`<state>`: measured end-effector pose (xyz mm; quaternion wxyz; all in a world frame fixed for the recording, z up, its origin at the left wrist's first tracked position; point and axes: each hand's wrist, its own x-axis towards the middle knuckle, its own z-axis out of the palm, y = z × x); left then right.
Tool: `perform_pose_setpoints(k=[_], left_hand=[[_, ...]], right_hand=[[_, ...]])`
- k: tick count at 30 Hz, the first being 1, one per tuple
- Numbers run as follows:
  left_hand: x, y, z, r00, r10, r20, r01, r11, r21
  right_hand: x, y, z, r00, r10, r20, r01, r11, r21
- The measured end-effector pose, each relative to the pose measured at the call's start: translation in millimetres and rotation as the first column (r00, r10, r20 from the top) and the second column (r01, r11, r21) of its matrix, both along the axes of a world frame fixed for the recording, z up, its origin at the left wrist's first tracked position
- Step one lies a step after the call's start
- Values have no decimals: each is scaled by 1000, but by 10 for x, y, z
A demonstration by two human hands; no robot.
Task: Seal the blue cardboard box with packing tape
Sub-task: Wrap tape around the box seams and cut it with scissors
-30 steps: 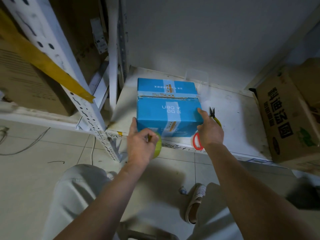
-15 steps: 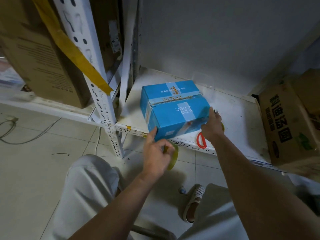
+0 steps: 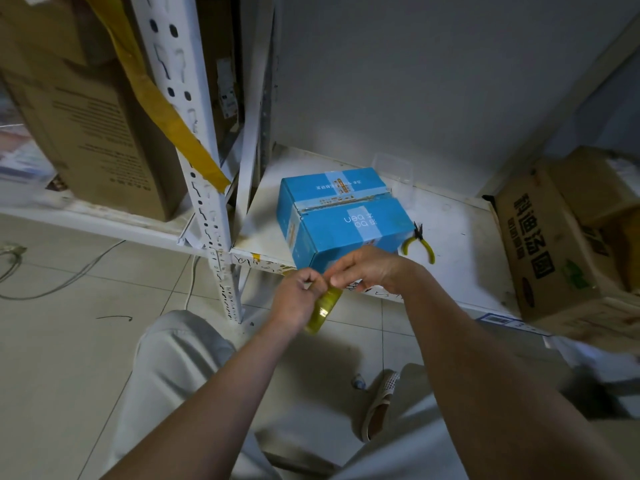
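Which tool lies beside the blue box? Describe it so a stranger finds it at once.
Look at the low white shelf against the grey wall. Right of the blue box there lie small pliers, flat on the shelf. Their yellow handles and dark jaws set them apart.

Both forearms reached fwd, converging at centre. Left hand [image 3: 298,299] was curled, knuckles up, gripping the tape roll [image 3: 323,308]. Right hand [image 3: 370,270] sat just beside it, palm down, fingertips [image 3: 337,279] pinched together at the roll's top, nearly touching the left thumb.
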<state>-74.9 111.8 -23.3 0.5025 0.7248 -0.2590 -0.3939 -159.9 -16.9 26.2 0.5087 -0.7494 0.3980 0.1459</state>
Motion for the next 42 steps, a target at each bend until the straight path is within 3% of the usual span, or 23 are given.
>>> perform_pose_setpoints(k=[7,11,14,16,18,21,23,25,29,34,42], left_hand=[[92,-11,100,990,-31,135,29,999,17],[118,-7,167,987,34,160,-42,998,49],[118,-5,207,990,133,-55,-131,990,45],[124,7,259,943,246,-222,-236,969,70],[188,20,260,924,314,-216,-289,947,141],[264,79,354,960,142,-241,-115,986,124],[281,112,369,932,-8,-362,36,997,72],[260,147,392,920,-84,-382,90,996,0],[301,177,488,955,-109,-276,117,993,14],[526,77,591,988,-137,-71,146,980,138],[722,-52,512,966,-177,188,119,950,288]], right_hand=[[134,143,63,998,-12,59,22,983,-185],[182,166,59,996,-34,88,56,963,-263],[232,164,61,986,-98,133,134,943,-305],[250,153,48,982,-120,148,165,926,-340],[241,137,34,979,-133,154,179,922,-344],[229,136,49,968,-176,179,225,925,-305],[254,137,78,959,-198,201,252,921,-296],[285,121,104,958,-197,207,255,916,-309],[322,128,149,975,-153,159,201,913,-354],[402,135,208,951,-203,235,278,894,-352],[506,78,179,932,-234,278,329,868,-372]])
